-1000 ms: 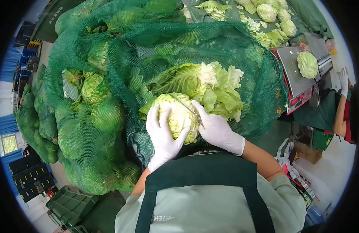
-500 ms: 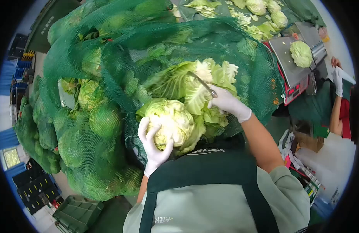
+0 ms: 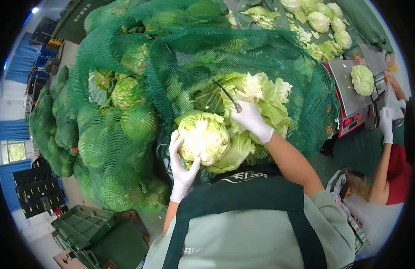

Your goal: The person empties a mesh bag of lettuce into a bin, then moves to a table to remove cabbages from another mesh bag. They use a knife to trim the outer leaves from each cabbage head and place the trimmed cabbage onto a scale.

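Note:
My left hand, in a white glove, grips a pale cabbage from its left and lower side. The cut, whitish stem end of the cabbage faces up. In my gloved right hand is a knife, its thin dark blade pointing up and to the left, apart from the cabbage. Loose cabbage leaves lie around and beyond my right hand, on green netting. One broad leaf rests beside the cabbage on the right.
Green net sacks full of cabbages are piled at the left. A scale carrying one cabbage stands at the right, near another person's gloved hand. Trimmed cabbages lie at the back right. A green bin is at lower left.
The knife and my right hand have moved left and slightly down relative to the leaves. The cabbage has tilted so its stem end faces up more. The whole view has shifted.

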`<state>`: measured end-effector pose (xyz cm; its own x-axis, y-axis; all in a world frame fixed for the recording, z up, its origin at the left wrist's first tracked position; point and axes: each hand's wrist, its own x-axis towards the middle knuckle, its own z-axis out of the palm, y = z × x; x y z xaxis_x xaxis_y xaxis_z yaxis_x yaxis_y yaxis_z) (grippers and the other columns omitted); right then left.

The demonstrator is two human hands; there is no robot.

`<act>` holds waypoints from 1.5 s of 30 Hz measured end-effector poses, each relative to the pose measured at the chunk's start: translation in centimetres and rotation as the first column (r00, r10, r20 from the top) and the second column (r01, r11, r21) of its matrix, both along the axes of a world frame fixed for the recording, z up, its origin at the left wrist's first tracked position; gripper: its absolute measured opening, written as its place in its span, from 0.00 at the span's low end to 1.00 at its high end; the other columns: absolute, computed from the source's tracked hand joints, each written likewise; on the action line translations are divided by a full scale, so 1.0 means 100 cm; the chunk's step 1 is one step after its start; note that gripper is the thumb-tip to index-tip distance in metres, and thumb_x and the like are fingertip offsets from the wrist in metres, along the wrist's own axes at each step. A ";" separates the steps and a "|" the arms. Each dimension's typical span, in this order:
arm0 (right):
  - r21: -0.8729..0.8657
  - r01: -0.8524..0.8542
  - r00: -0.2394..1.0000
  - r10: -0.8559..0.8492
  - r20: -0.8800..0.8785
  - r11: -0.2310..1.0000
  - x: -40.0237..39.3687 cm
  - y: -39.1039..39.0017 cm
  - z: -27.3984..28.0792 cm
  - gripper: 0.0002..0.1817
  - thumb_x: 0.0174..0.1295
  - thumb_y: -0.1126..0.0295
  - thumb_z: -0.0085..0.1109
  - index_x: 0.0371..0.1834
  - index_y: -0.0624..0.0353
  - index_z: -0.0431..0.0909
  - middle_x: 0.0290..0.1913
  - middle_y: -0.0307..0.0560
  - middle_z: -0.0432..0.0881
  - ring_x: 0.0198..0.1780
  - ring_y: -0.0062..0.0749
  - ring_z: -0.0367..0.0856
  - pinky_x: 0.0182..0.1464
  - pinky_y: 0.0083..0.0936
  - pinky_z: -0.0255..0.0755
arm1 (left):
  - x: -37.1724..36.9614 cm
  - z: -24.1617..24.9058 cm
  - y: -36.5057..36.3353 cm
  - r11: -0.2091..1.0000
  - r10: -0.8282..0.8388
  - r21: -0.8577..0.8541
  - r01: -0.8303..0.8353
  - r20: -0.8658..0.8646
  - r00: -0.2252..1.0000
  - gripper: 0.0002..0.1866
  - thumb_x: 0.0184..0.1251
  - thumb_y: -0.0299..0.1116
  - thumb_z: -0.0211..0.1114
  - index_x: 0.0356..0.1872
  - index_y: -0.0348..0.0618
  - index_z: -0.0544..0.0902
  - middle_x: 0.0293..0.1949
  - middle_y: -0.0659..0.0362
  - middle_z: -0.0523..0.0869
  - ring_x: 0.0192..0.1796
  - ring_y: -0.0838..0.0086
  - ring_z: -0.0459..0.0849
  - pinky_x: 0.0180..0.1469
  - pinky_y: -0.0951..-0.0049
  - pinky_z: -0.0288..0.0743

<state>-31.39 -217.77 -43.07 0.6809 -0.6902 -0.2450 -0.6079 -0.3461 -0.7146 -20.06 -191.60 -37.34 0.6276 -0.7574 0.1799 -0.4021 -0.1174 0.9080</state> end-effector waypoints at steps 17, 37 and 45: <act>-0.173 -0.392 0.907 0.411 0.095 0.904 0.024 0.058 0.066 0.16 0.57 0.53 0.63 0.38 0.54 0.82 0.30 0.51 0.87 0.33 0.50 0.87 0.40 0.42 0.80 | -0.036 0.008 0.025 0.907 0.389 0.226 -0.354 -0.770 0.506 0.48 0.69 0.36 0.71 0.80 0.45 0.48 0.74 0.49 0.62 0.73 0.60 0.69 0.66 0.55 0.76; -0.366 -0.053 0.937 0.173 0.304 0.929 -0.037 0.010 0.097 0.26 0.60 0.66 0.63 0.63 0.55 0.75 0.22 0.43 0.79 0.22 0.38 0.81 0.30 0.33 0.76 | -0.034 0.053 0.033 0.960 0.055 -0.172 -0.222 -0.661 0.749 0.66 0.37 0.33 0.86 0.80 0.43 0.52 0.74 0.48 0.66 0.76 0.59 0.67 0.77 0.56 0.63; -0.099 -0.155 0.987 0.159 0.028 0.983 -0.094 0.026 0.092 0.39 0.59 0.70 0.55 0.79 0.47 0.62 0.23 0.55 0.82 0.26 0.53 0.83 0.34 0.46 0.77 | 0.002 0.010 -0.067 0.989 -0.147 -0.066 0.132 -0.404 0.903 0.54 0.51 0.29 0.80 0.78 0.40 0.57 0.73 0.47 0.69 0.75 0.61 0.68 0.76 0.62 0.61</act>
<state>-40.81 -215.16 -33.83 0.7898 -0.5932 -0.1562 -0.5153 -0.5034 -0.6936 -19.82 -198.34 -36.29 0.5405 -0.8404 -0.0388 -0.0072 -0.0508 0.9987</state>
